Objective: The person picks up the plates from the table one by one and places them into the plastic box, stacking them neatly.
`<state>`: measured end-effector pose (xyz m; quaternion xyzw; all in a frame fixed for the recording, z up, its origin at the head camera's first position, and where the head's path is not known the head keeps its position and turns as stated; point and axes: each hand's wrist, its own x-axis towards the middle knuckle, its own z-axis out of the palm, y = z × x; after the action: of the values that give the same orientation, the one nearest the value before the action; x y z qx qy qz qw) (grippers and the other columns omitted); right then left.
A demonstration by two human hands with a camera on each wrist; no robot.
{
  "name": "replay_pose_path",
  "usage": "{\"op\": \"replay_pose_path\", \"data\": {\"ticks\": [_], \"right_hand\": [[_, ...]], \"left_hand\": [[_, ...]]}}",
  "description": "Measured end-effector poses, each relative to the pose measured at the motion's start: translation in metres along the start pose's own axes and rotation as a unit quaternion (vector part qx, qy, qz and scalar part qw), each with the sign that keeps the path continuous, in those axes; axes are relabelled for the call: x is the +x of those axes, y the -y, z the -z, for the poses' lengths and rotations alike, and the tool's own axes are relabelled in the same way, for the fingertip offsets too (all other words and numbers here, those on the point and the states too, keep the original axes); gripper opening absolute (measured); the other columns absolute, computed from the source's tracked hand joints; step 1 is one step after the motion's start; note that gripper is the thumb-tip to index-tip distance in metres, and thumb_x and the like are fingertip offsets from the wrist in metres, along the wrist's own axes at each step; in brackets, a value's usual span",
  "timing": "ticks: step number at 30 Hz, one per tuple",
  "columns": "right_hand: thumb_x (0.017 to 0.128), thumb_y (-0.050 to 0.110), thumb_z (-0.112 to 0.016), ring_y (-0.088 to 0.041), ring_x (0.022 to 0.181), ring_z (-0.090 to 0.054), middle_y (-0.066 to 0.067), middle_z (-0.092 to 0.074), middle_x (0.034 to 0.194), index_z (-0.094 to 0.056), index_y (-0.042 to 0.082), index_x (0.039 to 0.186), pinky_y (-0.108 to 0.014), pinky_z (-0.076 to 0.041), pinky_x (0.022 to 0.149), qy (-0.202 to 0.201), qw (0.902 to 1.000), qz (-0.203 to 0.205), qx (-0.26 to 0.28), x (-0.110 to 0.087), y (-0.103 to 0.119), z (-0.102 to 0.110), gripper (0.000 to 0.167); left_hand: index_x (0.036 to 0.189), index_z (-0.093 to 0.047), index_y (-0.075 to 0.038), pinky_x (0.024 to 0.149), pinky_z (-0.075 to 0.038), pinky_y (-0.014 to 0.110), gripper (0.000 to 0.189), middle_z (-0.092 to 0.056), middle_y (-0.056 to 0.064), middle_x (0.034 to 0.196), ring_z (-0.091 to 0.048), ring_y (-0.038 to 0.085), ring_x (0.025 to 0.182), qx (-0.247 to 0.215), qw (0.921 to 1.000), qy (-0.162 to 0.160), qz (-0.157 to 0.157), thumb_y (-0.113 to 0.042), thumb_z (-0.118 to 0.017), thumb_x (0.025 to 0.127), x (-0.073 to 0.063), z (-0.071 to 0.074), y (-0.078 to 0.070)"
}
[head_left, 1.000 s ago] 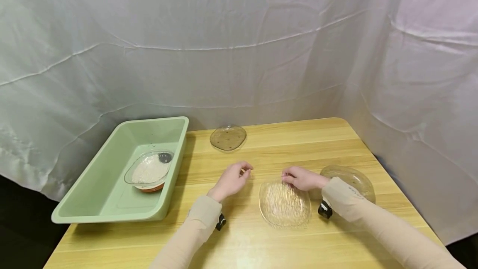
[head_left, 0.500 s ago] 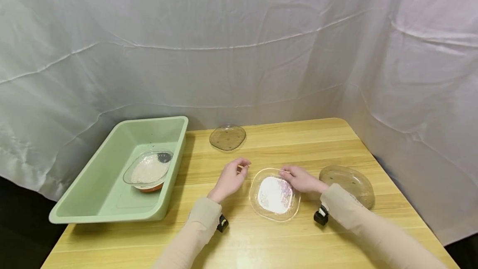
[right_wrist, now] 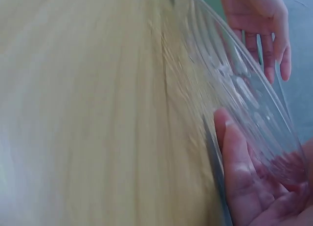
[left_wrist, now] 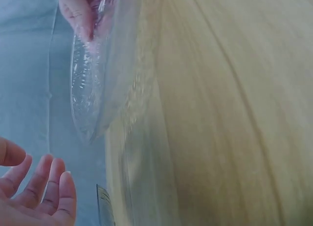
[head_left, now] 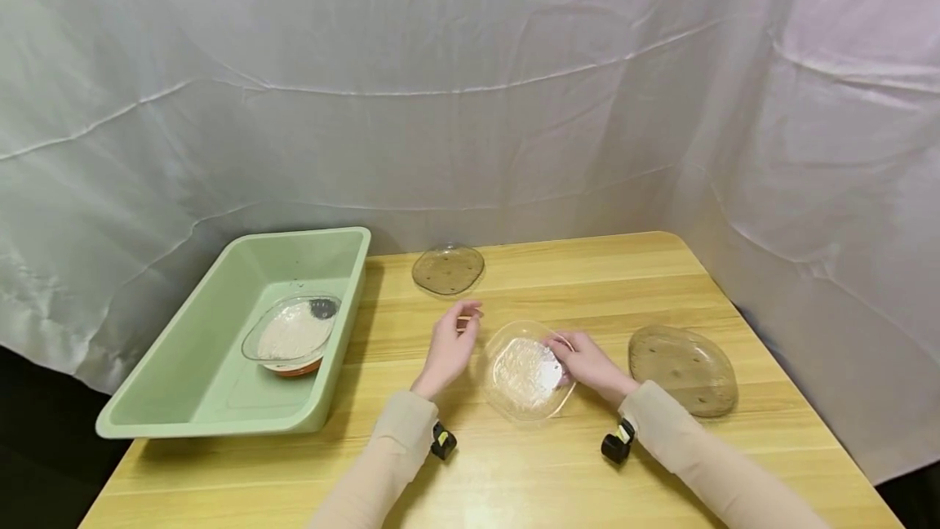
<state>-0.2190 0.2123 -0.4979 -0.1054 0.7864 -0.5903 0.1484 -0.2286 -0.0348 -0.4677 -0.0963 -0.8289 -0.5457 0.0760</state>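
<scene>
A clear, ribbed plate [head_left: 525, 374] is held above the table by my right hand [head_left: 590, 363], which grips its right edge. In the right wrist view the fingers [right_wrist: 235, 152] reach beneath the plate, and the left wrist view shows the thumb over its rim. My left hand [head_left: 450, 347] is just left of the plate, holding nothing. Its fingers are relaxed and slightly bent in the left wrist view, below the plate's edge and apart from it.
A green basin [head_left: 345, 333] at the left holds a clear dish [head_left: 253, 341] over an orange-sided bowl [head_left: 297, 370]. A smoky plate [head_left: 448, 270] lies at the back of the wooden table [head_left: 573, 268]. Another smoky plate [head_left: 683, 370] lies at the right.
My right hand has lifted the clear plate off the table and brought it leftward, tilting it. The left hand has moved slightly up and its fingers have loosened.
</scene>
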Motion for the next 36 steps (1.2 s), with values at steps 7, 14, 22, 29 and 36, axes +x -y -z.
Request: {"op": "replay_pose_path", "data": {"ticks": [7, 14, 22, 29, 36], "right_hand": [[0.107, 0.011, -0.038, -0.007, 0.068, -0.06, -0.001, -0.062, 0.082, -0.053, -0.014, 0.131, -0.022, -0.058, 0.062, -0.058, 0.9959, -0.032, 0.061, -0.001, -0.001, -0.012, 0.037], [0.108, 0.01, -0.035, -0.008, 0.067, -0.063, -0.003, -0.063, 0.084, -0.046, -0.014, 0.136, -0.024, -0.061, 0.063, -0.1, 0.9876, -0.034, 0.117, 0.0, 0.003, -0.025, 0.038], [0.105, 0.007, -0.045, -0.006, 0.062, -0.064, -0.004, -0.072, 0.083, -0.048, -0.007, 0.137, -0.019, -0.054, 0.056, -0.16, 0.9767, -0.033, 0.139, 0.003, 0.014, -0.038, 0.036], [0.106, 0.007, -0.044, -0.007, 0.065, -0.068, -0.022, -0.075, 0.101, -0.049, -0.006, 0.139, -0.02, -0.059, 0.062, -0.198, 0.9636, -0.017, 0.178, 0.008, 0.025, -0.049, 0.036], [0.106, 0.007, -0.044, -0.006, 0.064, -0.064, -0.013, -0.073, 0.095, -0.051, -0.004, 0.138, -0.019, -0.058, 0.061, -0.24, 0.9532, -0.003, 0.184, 0.013, 0.034, -0.058, 0.035]], "left_hand": [[0.13, -0.061, -0.007, 0.098, -0.055, 0.044, 0.032, -0.068, 0.015, 0.12, -0.065, 0.029, 0.107, -0.03, 0.9988, -0.037, 0.015, -0.006, -0.05, 0.1, 0.001, 0.002, 0.0], [0.13, -0.06, -0.006, 0.104, -0.051, 0.047, 0.031, -0.065, 0.016, 0.125, -0.062, 0.032, 0.116, -0.074, 0.9947, -0.064, 0.03, -0.005, -0.049, 0.101, 0.004, 0.005, 0.001], [0.13, -0.057, 0.005, 0.104, -0.048, 0.044, 0.032, -0.061, 0.028, 0.128, -0.059, 0.04, 0.12, -0.118, 0.9865, -0.108, 0.038, 0.003, -0.047, 0.099, 0.007, 0.008, -0.01], [0.134, -0.05, 0.01, 0.107, -0.048, 0.058, 0.036, -0.054, 0.034, 0.131, -0.054, 0.051, 0.122, -0.179, 0.9763, -0.101, 0.068, 0.005, -0.045, 0.098, 0.006, 0.014, -0.024], [0.139, -0.048, 0.001, 0.109, -0.049, 0.055, 0.037, -0.052, 0.029, 0.136, -0.056, 0.044, 0.123, -0.174, 0.9761, -0.099, 0.085, -0.009, -0.043, 0.104, 0.012, 0.012, -0.009]]}}
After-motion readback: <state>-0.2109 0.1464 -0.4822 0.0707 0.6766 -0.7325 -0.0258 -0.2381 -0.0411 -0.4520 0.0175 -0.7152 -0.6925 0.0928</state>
